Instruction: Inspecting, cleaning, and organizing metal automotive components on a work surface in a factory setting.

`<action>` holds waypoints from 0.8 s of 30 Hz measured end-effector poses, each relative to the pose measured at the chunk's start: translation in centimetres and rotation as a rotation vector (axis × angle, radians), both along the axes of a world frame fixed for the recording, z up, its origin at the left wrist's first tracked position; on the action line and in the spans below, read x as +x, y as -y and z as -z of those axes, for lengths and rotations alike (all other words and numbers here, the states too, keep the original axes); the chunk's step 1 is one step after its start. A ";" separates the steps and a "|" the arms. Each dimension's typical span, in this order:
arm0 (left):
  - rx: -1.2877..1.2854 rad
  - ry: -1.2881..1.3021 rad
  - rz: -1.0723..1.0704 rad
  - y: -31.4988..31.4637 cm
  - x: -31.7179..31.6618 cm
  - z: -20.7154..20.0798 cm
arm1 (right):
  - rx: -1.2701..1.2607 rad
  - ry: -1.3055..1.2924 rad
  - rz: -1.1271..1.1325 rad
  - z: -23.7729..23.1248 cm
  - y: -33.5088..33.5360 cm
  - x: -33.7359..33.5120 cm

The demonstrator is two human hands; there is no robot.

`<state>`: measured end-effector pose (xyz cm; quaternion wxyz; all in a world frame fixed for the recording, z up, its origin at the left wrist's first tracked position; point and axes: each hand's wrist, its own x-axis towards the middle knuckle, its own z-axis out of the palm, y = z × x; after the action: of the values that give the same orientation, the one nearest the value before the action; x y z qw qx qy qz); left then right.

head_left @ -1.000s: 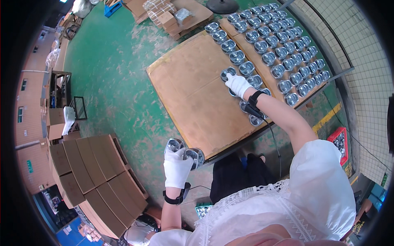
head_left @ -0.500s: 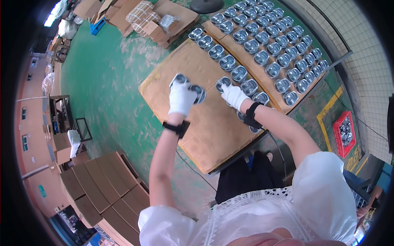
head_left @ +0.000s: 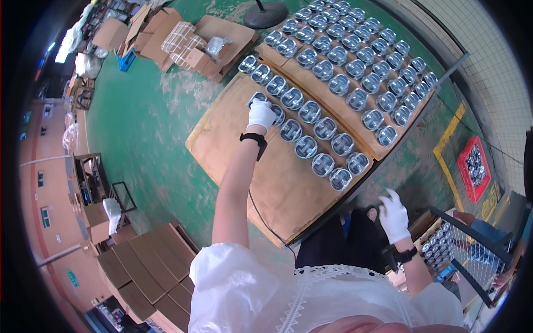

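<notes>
My left hand point(head_left: 261, 115), in a white glove, reaches over the near cardboard-covered table point(head_left: 239, 172). Its fingers are closed around a metal piston point(head_left: 257, 97) at the far end of the second row. Another piston point(head_left: 278, 115) stands right beside the hand, partly covered by it. Several more pistons point(head_left: 306, 147) continue that row toward the near edge, and a parallel row of pistons point(head_left: 309, 111) stands behind it. My right hand point(head_left: 394, 216), also gloved, hangs off the table's near right side, fingers apart and nothing in it.
A second cardboard sheet point(head_left: 311, 74) carries many pistons in rows. At right sit a red crate point(head_left: 474, 169) of metal parts and a wire-sided cart point(head_left: 469, 244) near more pistons. Stacked brown boxes point(head_left: 144, 266) stand lower left. A cable point(head_left: 266, 222) crosses the table's corner.
My left hand has moved away and right, bringing its two pistons to the end of the second row. My right hand has left its piston in the row and drawn back toward me, now open.
</notes>
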<state>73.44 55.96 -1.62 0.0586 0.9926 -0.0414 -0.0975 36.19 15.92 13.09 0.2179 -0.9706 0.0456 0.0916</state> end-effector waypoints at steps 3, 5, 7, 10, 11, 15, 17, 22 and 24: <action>0.029 0.049 0.146 -0.5 -0.2 0.2 | -0.122 -0.142 0.227 3.0 4.8 -8.8; 0.117 0.178 0.370 -0.7 -0.4 -0.6 | -0.147 -0.294 0.387 5.2 7.1 -14.8; 0.024 0.125 0.300 -0.3 -0.8 -2.1 | -0.189 -0.264 0.420 7.4 9.1 -20.4; -0.333 -0.117 0.403 0.7 -1.8 -5.5 | -0.117 -0.285 0.675 9.2 10.4 -30.0; -0.252 -0.061 0.445 1.7 -2.7 -6.8 | -0.179 -0.460 0.751 10.0 10.8 -32.8; -0.150 0.152 0.423 8.5 -6.2 -11.2 | -0.056 -0.506 1.334 10.5 10.3 -43.7; -0.167 0.154 0.435 13.6 -10.2 -13.0 | -0.034 -0.592 1.493 10.7 10.0 -48.1; -0.691 -0.250 0.641 34.3 -29.2 -18.3 | 0.009 -0.380 1.903 14.1 9.5 -58.1; -0.529 -0.187 1.143 44.0 -38.0 -19.6 | 0.024 -0.345 2.008 17.0 11.1 -62.2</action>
<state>35.40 11.92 17.96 0.2437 0.7532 -0.5819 -0.1863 -26.04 4.85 -3.92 0.1944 -0.4555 0.8687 0.0054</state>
